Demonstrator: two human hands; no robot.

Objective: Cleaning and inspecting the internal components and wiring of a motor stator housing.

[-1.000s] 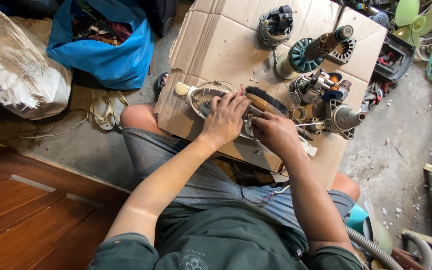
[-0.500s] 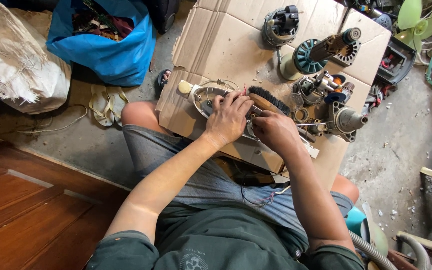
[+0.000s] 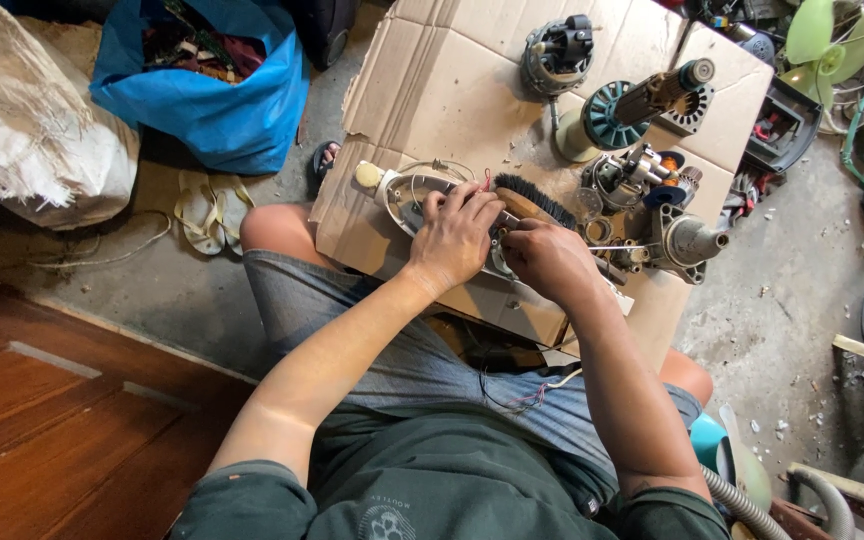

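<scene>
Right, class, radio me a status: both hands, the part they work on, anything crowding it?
Left hand pressed on the metal base. Right hand beside it, grip hidden. Brush and motor parts close behind on the cardboard.

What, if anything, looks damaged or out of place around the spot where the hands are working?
The flattened cardboard sheet used as a work surface is torn and ragged along its left edge. Pale debris chips lie scattered on the concrete floor to its right. A pair of sandals sits loose beside the blue bag.
</scene>
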